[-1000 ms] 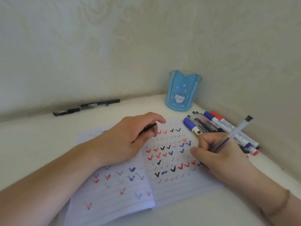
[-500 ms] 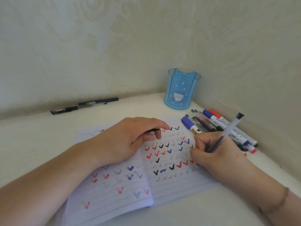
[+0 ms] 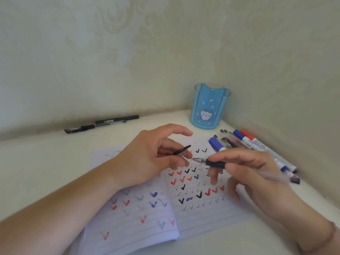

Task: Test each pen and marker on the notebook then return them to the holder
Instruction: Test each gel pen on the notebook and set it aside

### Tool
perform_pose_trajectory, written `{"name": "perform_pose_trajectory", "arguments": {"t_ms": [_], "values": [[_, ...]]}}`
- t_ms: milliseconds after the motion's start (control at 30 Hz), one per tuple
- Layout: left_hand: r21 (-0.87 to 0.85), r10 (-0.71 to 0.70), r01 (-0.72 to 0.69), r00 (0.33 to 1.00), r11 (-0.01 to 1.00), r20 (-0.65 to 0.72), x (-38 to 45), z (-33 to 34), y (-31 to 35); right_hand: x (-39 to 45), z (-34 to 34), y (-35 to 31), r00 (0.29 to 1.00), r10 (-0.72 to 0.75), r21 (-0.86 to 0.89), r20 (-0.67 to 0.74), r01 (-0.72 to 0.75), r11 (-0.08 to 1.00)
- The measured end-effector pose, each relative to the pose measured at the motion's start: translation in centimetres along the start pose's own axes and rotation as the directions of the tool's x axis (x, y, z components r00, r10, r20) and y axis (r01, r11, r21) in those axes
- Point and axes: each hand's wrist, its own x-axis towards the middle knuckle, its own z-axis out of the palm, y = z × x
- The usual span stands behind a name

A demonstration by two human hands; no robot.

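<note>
Having left notebook (image 3: 202, 214), pen (image 3: 215, 163) facing cap (image 3: 181, 150).

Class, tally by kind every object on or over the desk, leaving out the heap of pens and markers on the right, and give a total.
Notebook: 1
Holder: 1
Pens by the back wall: 2
Pen in the right hand: 1
Cap in the left hand: 1
Total: 6

The right hand (image 3: 257, 173) no longer writes; it is lifted off the notebook (image 3: 202, 208) and holds the pen (image 3: 239, 167) nearly level, tip pointing left; the left hand (image 3: 152, 159), earlier flat on the page, is raised too, its fingers holding the pen cap (image 3: 181, 150) at the tip.
</note>
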Motion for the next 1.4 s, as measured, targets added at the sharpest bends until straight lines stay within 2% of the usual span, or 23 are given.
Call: {"name": "perform_pose_trajectory", "arguments": {"t_ms": [167, 400, 533, 733, 933, 1133, 1233, 1300, 1400], "values": [[0.036, 0.034, -0.035, 0.999, 0.999, 0.033, -0.1, 0.1, 0.2, 0.1, -0.3, 0.3, 0.996, -0.012, 0.105, -0.084, 0.021, 0.994], [0.123, 0.069, -0.079, 0.994, 0.989, 0.084, -0.3, 0.5, 0.3, 0.1, 0.3, 0.2, 0.999, -0.008, 0.059, -0.049, 0.011, 0.998], [0.14, 0.124, -0.141, 0.984, 0.98, 0.127, -0.6, 0.8, 0.7, 0.1, 0.6, 0.0, 0.994, -0.012, -0.004, -0.11, 0.011, 1.0], [-0.025, 0.124, -0.122, 0.986, 0.992, 0.11, -0.9, 1.5, 0.8, -0.1, 0.9, 0.0, 0.985, -0.065, -0.103, -0.159, 0.049, 0.994], [-0.07, 0.127, -0.119, 0.984, 0.99, 0.128, -1.0, 1.8, 0.4, -0.4, 1.1, 0.4, 0.981, -0.074, -0.111, -0.18, 0.054, 0.992], [-0.041, 0.157, -0.154, 0.985, 0.987, 0.077, -0.9, 2.0, -0.1, -0.1, 1.3, 0.7, 0.973, -0.099, -0.077, -0.209, 0.085, 0.993], [-0.049, 0.167, -0.165, 0.985, 0.985, 0.034, -0.7, 1.6, -0.1, 0.2, 1.1, 0.3, 0.957, -0.197, -0.053, -0.213, 0.189, 0.98], [-0.001, 0.198, -0.198, 0.98, 0.98, -0.016, -0.5, 1.2, -0.1, 0.1, 0.7, 0.1, 0.947, -0.23, -0.007, -0.224, 0.235, 0.972], [0.083, 0.234, -0.227, 0.969, 0.97, -0.076, -0.4, 1.0, -0.3, 0.1, 0.7, 0.1, 0.939, -0.229, -0.036, -0.257, 0.228, 0.973]]}}
